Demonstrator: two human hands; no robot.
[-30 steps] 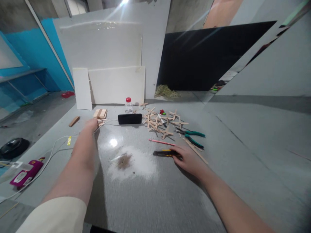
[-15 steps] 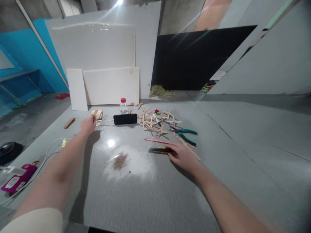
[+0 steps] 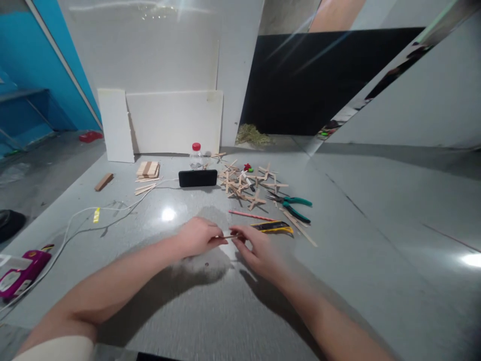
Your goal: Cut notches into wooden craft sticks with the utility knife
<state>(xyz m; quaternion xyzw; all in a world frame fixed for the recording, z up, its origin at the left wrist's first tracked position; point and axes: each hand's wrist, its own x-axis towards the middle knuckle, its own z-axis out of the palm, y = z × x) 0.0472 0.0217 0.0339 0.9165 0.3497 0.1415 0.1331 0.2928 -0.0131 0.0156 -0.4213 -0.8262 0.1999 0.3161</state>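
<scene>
A slim wooden stick (image 3: 229,237) lies level between the two hands, above the middle of the grey tabletop (image 3: 210,321) and well in from its left and back edges. The left hand (image 3: 199,236) is clamped on one end of it, thumb and fingers pinched together; the right hand (image 3: 259,250) pinches the other end between thumb and fingertips, so that only a short stretch of wood shows in the gap. Just beyond the right hand lies a yellow and black utility knife (image 3: 280,227), and past that a pink pencil (image 3: 250,215), roughly parallel to the back edge. To their right are green-handled pliers (image 3: 296,205), open, with loose wooden strips (image 3: 300,230) near the handles. Farther back, a cluster of crossed wooden pieces (image 3: 235,186) spreads beside a black phone-like slab (image 3: 198,178) propped on its long side. A clear bottle with a red cap (image 3: 196,156) stands behind the slab, near the back edge. A banded stack of wooden sticks (image 3: 148,170) sits toward the back-left corner, and a brown block (image 3: 104,182) lies closer to the left edge. A white cable (image 3: 75,220) with a yellow tag (image 3: 96,215) runs toward a magenta device (image 3: 24,273) by the near-left corner, its pale markings too small to read.
</scene>
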